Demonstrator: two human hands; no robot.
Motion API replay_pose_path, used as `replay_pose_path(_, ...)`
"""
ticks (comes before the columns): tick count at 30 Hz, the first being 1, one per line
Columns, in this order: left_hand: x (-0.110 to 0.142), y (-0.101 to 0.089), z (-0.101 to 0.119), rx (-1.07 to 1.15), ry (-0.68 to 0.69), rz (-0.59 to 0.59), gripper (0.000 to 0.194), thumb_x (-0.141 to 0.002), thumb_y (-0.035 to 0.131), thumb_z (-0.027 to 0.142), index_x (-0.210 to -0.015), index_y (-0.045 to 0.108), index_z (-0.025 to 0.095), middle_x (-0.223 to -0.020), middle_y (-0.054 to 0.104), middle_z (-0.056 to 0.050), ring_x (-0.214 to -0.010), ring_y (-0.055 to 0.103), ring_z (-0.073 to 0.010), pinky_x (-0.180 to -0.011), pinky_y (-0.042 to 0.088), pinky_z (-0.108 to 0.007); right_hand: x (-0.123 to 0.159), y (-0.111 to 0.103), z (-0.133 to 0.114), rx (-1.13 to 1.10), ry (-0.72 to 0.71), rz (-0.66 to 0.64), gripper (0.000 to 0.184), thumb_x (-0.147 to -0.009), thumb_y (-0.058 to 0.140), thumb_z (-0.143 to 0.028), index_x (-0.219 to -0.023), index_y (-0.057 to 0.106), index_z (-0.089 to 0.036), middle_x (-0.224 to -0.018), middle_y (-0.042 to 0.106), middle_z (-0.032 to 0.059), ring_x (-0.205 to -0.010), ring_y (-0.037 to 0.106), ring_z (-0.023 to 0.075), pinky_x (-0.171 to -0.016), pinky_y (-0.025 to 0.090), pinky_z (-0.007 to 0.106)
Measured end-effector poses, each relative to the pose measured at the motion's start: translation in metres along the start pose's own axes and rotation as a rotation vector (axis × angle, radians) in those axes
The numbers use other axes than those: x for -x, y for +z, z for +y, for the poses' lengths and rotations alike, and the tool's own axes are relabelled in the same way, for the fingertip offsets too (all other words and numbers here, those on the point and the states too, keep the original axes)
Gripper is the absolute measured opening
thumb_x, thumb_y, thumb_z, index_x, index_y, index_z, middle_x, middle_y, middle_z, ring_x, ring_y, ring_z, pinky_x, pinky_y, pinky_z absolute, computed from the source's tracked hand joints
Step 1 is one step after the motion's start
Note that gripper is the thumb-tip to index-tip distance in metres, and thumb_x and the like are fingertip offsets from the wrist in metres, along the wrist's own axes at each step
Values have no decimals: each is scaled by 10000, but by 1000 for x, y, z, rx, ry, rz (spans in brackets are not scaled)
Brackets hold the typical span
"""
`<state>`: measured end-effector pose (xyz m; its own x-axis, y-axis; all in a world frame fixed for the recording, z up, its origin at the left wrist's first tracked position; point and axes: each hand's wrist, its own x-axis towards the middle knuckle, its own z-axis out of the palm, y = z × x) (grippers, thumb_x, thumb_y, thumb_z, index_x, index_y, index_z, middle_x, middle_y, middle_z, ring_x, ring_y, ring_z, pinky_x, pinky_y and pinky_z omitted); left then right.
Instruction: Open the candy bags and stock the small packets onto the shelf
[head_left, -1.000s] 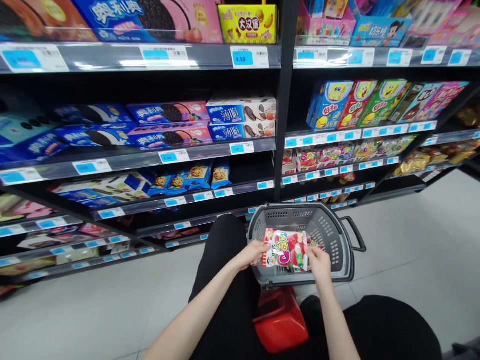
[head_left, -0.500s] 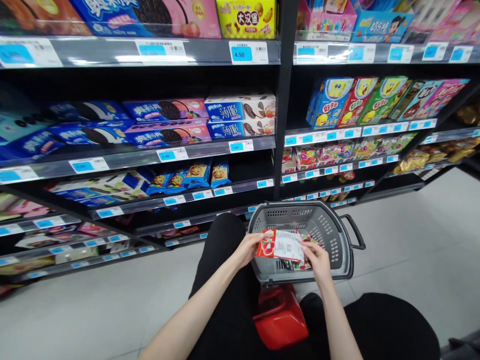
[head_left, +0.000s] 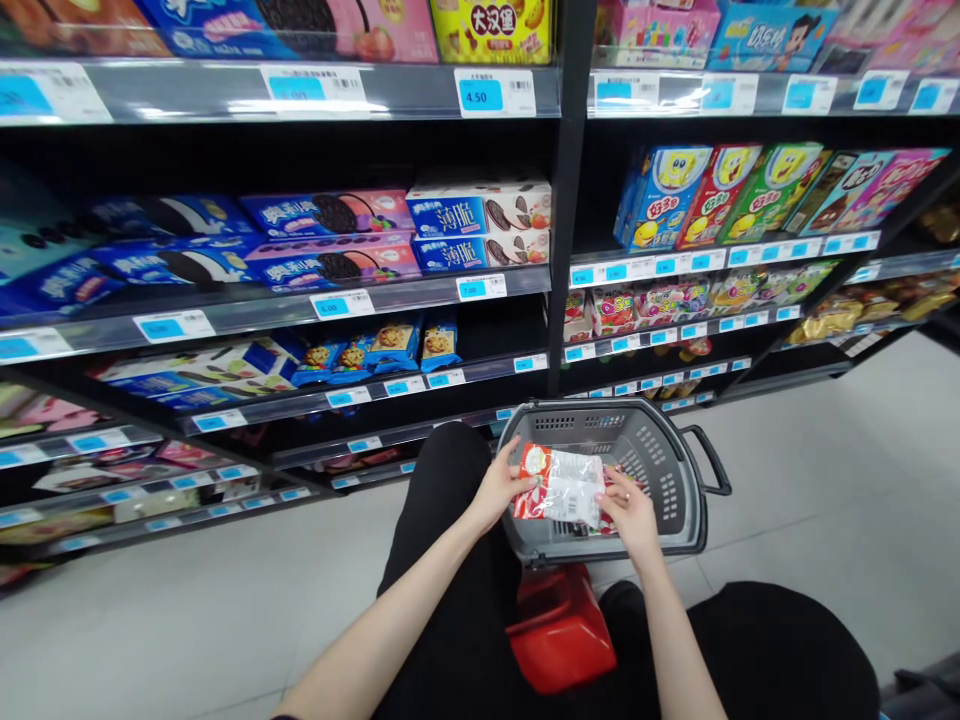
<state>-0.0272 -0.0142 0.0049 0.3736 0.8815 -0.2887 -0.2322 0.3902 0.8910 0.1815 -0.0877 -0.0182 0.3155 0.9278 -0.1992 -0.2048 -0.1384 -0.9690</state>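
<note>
So, snack bag: just one snack bag (head_left: pixel 570 487), crinkly shiny plastic, red at one end and whitish-silver in the middle, printed side with a barcode facing up. It's up over the open basket, between my two hands.
Left hand: one left hand (head_left: pixel 501 485), fingers pinched onto the red end.
Right hand: one right hand (head_left: pixel 630 518), thumb and fingertips closed on the opposite edge, so both hands are on the same bag.
Basket: one grey plastic basket (head_left: pixel 664 480), rounded corners, walls full of little slots, dark handle (head_left: pixel 721 470) sticking out on the right.
Inside it: some colourful packs (head_left: pixel 609 521), half hidden by the bag and my hand, so honestly can't tell how many.
Red thing: one glossy, smooth red object (head_left: pixel 562 645) between the black-clad legs (head_left: pixel 456 480), just below the basket.
Cookie boxes: two flat white-and-blue thin cookie boxes (head_left: pixel 480 218) stacked, and two pink-and-blue cookie boxes (head_left: pixel 330 212) stacked beside them.
Cookie packs: four blue cookie packs (head_left: pixel 441 342) one shelf down, soft wrappers.
Cartoon boxes: three upright cardboard cartoon boxes (head_left: pixel 671 195), blue, red and green.
Yellow box: one yellow box (head_left: pixel 493 28) up top, above a 4.50 tag.
Floor: pale smooth floor tiles (head_left: pixel 810 480), thin seams.
</note>
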Motion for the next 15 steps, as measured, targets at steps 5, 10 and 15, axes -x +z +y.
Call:
replay_pose_path(5, -2, -2, -1, -142, -22, 26, 349, -535, 755, 277, -812, 634, 103, -743, 700, -62, -677, 650, -204, -666, 495, -306, -1, 1, 1, 17, 3, -6, 417, -516, 723, -297, -889, 607, -151, -566, 592, -34, -563, 577, 149, -638, 473, 306)
replay_pose_path(10, -3, -2, 0, -289, 74, 56, 248, -555, 734, 274, -740, 665, 123, -705, 692, -36, -673, 638, -198, -670, 492, -307, -2, -1, 3, 95, -90, 30, 192, -573, 689, -288, -672, 565, -180, -592, 591, -15, -544, 557, 146, -531, 442, 258)
replay_pose_path(15, -5, -5, 0, -444, 327, 76, 61, -592, 685, 176, -642, 680, 142, -776, 677, -66, -775, 620, -195, -741, 475, -306, -5, -6, 5, 195, -368, 6, 22, -622, 629, -170, -609, 620, -185, -663, 609, 15, -679, 571, 169, -638, 448, 288)
